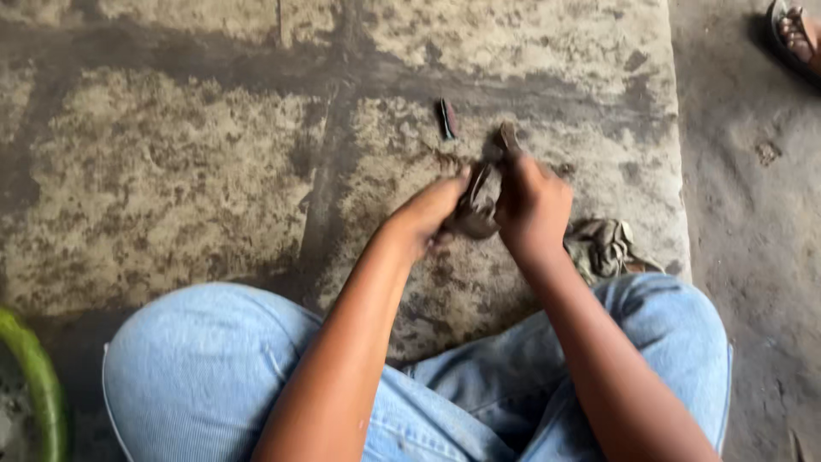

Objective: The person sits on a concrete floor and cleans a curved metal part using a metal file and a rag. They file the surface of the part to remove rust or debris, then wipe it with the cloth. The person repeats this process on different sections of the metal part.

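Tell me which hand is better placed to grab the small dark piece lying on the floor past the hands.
Probably the right hand: the small dark piece lies just beyond its raised tool tip, though its grip is full. The left hand sits lower, pinching the dark part.

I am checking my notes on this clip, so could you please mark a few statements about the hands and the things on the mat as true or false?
1. Both hands grip one dark, grimy object together. True: the left hand and the right hand close on it from either side.
2. A crumpled rag lies by the right knee. True.
3. The person wears black trousers. False: the jeans are light blue.
4. A small dark piece lies on the mat beyond the hands. True.
5. The small dark piece is held in the left hand. False: it lies apart, untouched.
6. The green curved thing sits at the top right. False: it is at the bottom left; a sandalled foot is top right.
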